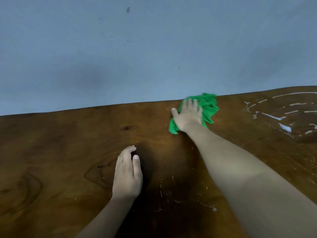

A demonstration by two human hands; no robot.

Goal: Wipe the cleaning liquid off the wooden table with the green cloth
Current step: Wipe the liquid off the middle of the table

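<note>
Right grip: the right hand [187, 115] lies palm down on the green cloth [208, 109], fingers spread flat and thumb out to the side; it presses on the cloth and does not close round it.
Left grip: the left hand [127, 174] is empty, fingers together and loosely curled, thumb alongside. Whether it touches the wood or hangs just above cannot be told; a dark shadow lies under it.
Cloth position: bunched at the far edge of the table [51, 152], right of centre, touching the wood. Green folds show past the fingertips, to the right of the hand and below the thumb.
Cloth, hidden part: its middle is covered by the palm, so its full outline is unclear. The fingers and cloth edge are blurred.
Liquid: white streaks and blobs of cleaning liquid [284, 127] lie on the far right of the table, well apart from the cloth; they run off the right edge of view.
Near marks: faint pale scratches or smears [163, 188] between the two forearms; dried liquid or wear, cannot tell.
Arms: both forearms are cut off at the bottom of the view.
Behind: a plain blue-grey wall [137, 48] with a few dark specks.
</note>
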